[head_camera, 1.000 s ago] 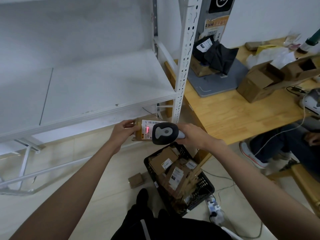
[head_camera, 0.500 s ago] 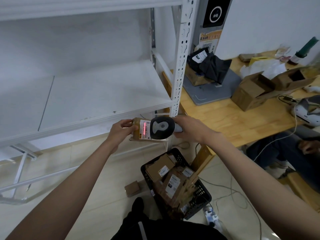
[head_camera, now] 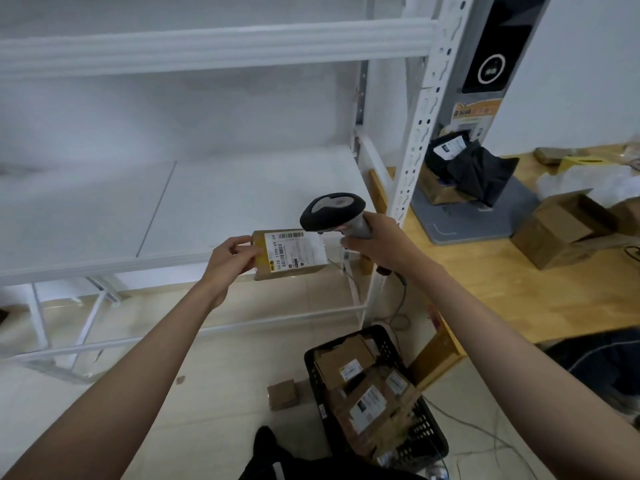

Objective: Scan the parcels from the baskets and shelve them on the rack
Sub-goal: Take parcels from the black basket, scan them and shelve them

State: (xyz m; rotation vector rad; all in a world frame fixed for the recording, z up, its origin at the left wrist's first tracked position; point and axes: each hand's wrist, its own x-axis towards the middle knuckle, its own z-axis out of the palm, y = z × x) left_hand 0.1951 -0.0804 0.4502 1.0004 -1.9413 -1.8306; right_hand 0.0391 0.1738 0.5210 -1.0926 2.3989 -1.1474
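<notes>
White rack (head_camera: 214, 46) shelf bare, nothing shelved yet; black basket (head_camera: 433, 441) near right on the floor, full of parcels. Left hand (head_camera: 232, 259) pinches parcel (head_camera: 289, 254) at shelf front edge; right hand (head_camera: 377, 244) fingers wrapped round scanner (head_camera: 332, 213), no beam visible

The white label (head_camera: 294, 251) on the parcel (head_camera: 290, 255) you hold in your left hand (head_camera: 232, 258) carries sideways handwritten figures that read about "5020 1098-69 69"; its barcodes and small print are too fine to read. Labels on the parcels in the near basket (head_camera: 427, 431) are unreadable, as is the orange sign (head_camera: 475, 114) on the far grey stand.
</notes>
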